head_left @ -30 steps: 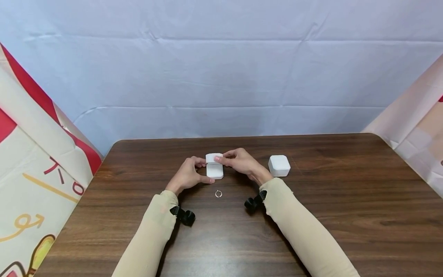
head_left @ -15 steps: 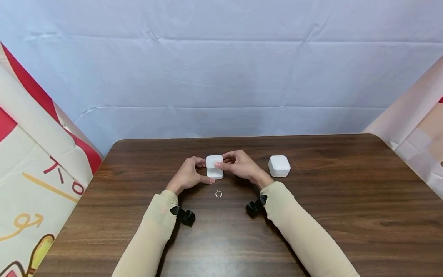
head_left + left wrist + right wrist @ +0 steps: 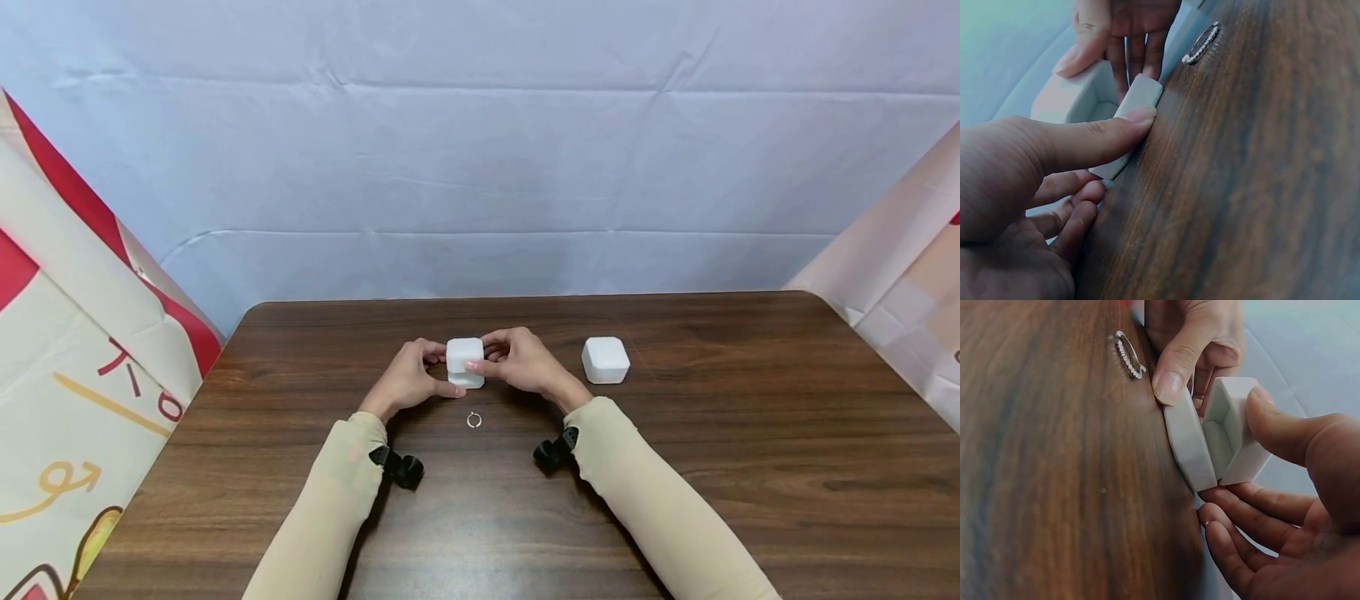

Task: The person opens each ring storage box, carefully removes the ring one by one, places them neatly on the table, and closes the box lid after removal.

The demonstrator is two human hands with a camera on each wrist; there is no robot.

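Note:
A small white ring box stands on the table between the hands, its lid (image 3: 465, 353) tilted partway over its base (image 3: 467, 381). My left hand (image 3: 408, 375) grips the base, thumb across the front edge and fingers at the far side. In the left wrist view that thumb presses on the base (image 3: 1142, 94). My right hand (image 3: 525, 360) holds the lid with its thumb on the front edge and fingers behind. Pale lining shows inside the lid (image 3: 1219, 434) in the right wrist view. A ring (image 3: 1207, 42) with a beaded band lies on the wood in front of the box.
A second white box (image 3: 605, 361), closed, sits to the right of my right hand. The dark wooden table (image 3: 750, 433) runs back to a pale cloth backdrop (image 3: 480, 167). A patterned cloth (image 3: 97, 350) hangs along the left side.
The lid has swung forward and down over the base, narrowing the gap. My right hand has moved slightly down with it. The left hand, ring and second box stay put.

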